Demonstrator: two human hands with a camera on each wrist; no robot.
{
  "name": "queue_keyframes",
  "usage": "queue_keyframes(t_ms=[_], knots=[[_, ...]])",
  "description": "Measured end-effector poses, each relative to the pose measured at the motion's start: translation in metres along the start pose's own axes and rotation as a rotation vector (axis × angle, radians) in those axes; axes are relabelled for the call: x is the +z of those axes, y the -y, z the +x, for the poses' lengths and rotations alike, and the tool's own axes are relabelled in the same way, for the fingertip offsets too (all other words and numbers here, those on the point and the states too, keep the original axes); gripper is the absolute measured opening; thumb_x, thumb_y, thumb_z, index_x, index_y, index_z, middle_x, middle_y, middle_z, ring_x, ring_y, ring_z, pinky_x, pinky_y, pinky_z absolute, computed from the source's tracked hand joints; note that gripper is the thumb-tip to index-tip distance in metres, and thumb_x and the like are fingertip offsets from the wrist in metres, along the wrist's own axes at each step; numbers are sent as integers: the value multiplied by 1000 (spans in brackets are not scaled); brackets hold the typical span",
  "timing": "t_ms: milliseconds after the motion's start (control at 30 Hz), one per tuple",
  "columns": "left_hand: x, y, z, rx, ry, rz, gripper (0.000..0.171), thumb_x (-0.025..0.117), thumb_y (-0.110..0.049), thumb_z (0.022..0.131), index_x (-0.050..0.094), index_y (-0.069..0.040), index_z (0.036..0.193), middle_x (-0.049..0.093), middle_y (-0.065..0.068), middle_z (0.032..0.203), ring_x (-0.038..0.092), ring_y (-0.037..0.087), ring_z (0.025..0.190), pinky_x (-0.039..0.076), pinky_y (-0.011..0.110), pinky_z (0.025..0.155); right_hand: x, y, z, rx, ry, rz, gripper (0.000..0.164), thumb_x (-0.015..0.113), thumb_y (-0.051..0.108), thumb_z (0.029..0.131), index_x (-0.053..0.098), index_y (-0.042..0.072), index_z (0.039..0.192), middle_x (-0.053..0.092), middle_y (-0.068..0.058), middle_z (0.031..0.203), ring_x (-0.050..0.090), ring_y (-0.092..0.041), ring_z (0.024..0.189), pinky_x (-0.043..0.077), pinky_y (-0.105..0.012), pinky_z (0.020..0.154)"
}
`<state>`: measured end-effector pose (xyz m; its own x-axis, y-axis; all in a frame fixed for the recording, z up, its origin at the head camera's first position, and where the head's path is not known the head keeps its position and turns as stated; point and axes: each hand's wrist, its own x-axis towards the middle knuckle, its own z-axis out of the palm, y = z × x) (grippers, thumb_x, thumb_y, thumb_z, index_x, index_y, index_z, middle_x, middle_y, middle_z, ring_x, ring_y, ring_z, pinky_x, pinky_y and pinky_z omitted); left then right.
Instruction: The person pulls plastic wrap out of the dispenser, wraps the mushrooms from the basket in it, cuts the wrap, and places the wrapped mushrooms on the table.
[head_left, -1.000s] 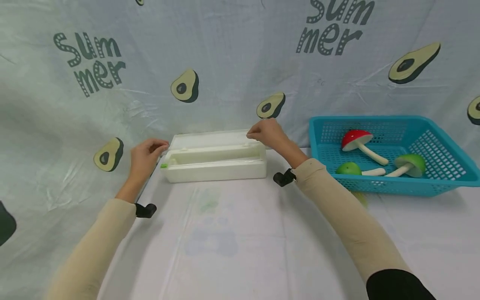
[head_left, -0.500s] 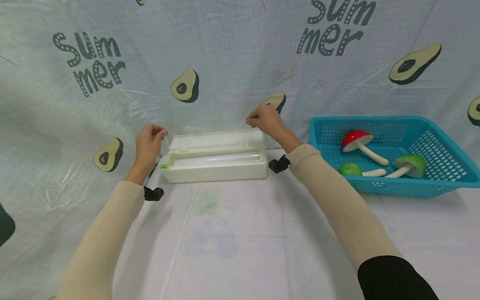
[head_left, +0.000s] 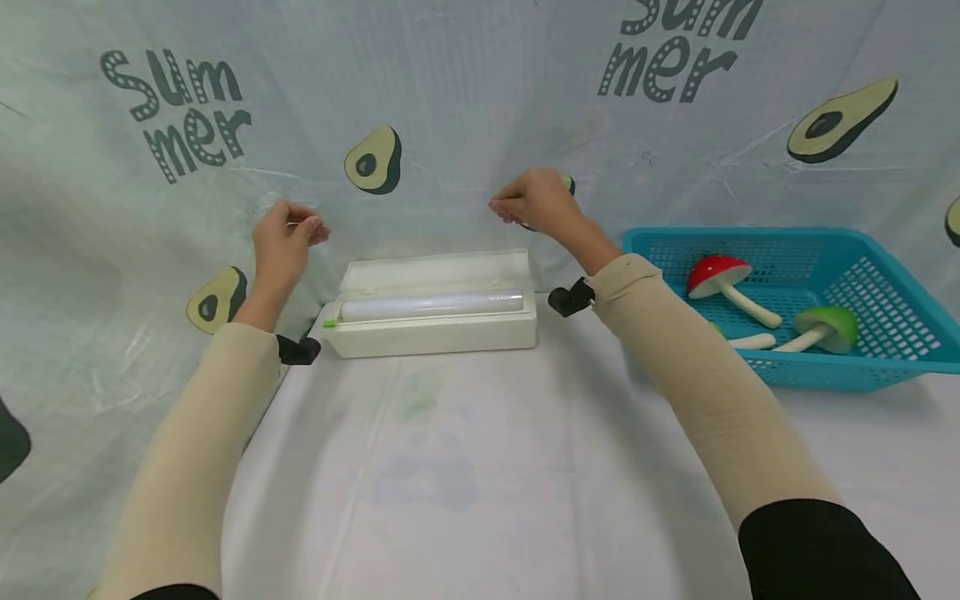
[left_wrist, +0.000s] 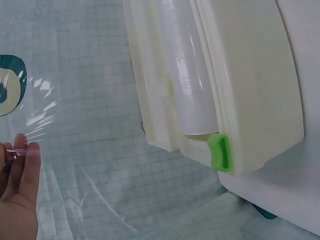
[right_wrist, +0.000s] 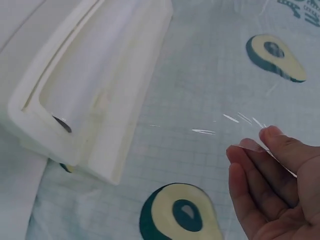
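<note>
A white cling film dispenser (head_left: 435,337) stands at the back of the table with its lid tipped back. Inside lies a roll of cling film (head_left: 431,305), and a green slider (left_wrist: 219,151) sits at its left end. Above and left of the box, my left hand (head_left: 283,246) pinches one corner of a clear film sheet (left_wrist: 42,115). My right hand (head_left: 542,204) pinches the sheet's other side, above the box's right end. The film is nearly invisible in the head view; shiny streaks and creases show it in both wrist views.
To the right is a blue perforated basket (head_left: 847,379) with a red toy mushroom (head_left: 720,273) and green ones, such as the green toy mushroom (head_left: 828,325). A sheet printed with avocados (head_left: 373,160) hangs behind. White cloth (head_left: 450,500) covers the table.
Both hands have risen from the box's lid edge to well above it, drawing film upward. The roll inside the box has come into sight.
</note>
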<state>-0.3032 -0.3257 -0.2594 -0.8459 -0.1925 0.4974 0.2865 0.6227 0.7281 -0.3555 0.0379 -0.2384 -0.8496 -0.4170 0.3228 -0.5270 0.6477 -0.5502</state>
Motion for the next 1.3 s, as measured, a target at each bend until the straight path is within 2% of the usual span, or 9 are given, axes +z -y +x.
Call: queue_keyframes(t_ms=[100, 200, 300, 400, 600, 733, 1000, 1300], knots=[[-9, -4, 3, -18, 13, -48, 17, 55, -12, 105, 58, 1, 116, 60, 4, 101, 67, 0, 85, 56, 21, 88, -6, 6, -1, -40, -8, 5, 26, 64, 22, 101, 77, 4, 116, 76, -15, 101, 70, -24, 90, 53, -28, 76], [-18, -8, 6, -16, 22, -92, 12, 55, -10, 105, 59, -1, 112, 58, 3, 100, 68, 0, 83, 56, 19, 85, -11, 12, -1, -75, -20, 21, 25, 65, 19, 101, 76, 4, 117, 76, -17, 102, 69, -24, 92, 55, -28, 81], [-25, -13, 7, -9, 33, -123, 5, 55, -7, 105, 59, -6, 107, 56, 2, 98, 68, 0, 80, 56, 17, 81, -15, 17, 0, -73, -29, 51, 25, 66, 19, 101, 76, 4, 117, 76, -16, 100, 70, -23, 91, 55, -28, 80], [-30, -18, 8, 5, 42, -123, 5, 55, -6, 104, 59, -9, 103, 56, 0, 96, 69, 0, 79, 56, 15, 79, -18, 20, 1, -53, -29, 67, 24, 66, 19, 101, 77, 4, 116, 76, -15, 100, 71, -23, 92, 56, -28, 80], [-39, -32, 10, 50, 48, -87, 9, 60, -8, 102, 63, -3, 109, 57, -2, 94, 69, 0, 80, 55, 14, 78, -27, 23, 2, -49, -46, 69, 25, 66, 21, 101, 77, 5, 116, 76, -14, 100, 72, -24, 94, 57, -27, 82], [-46, -38, 12, 62, 54, -70, 11, 61, -10, 101, 65, -4, 109, 58, -3, 93, 69, 0, 82, 54, 12, 78, -34, 27, 1, -77, -65, 84, 24, 67, 21, 100, 77, 5, 116, 76, -14, 99, 72, -22, 92, 57, -26, 81], [-61, -43, 11, 104, 52, -17, 11, 62, -10, 101, 66, -4, 109, 59, -7, 93, 68, -2, 84, 53, 11, 80, -38, 39, 1, -95, -66, 62, 25, 66, 25, 101, 78, 9, 115, 78, -9, 97, 73, -16, 88, 58, -29, 83], [-73, -52, 12, 128, 52, 16, 10, 61, -7, 101, 67, -5, 108, 61, -11, 93, 67, -3, 85, 51, 8, 80, -47, 52, -1, -123, -68, 87, 24, 66, 23, 101, 78, 9, 116, 77, -7, 98, 72, -13, 88, 57, -20, 81]])
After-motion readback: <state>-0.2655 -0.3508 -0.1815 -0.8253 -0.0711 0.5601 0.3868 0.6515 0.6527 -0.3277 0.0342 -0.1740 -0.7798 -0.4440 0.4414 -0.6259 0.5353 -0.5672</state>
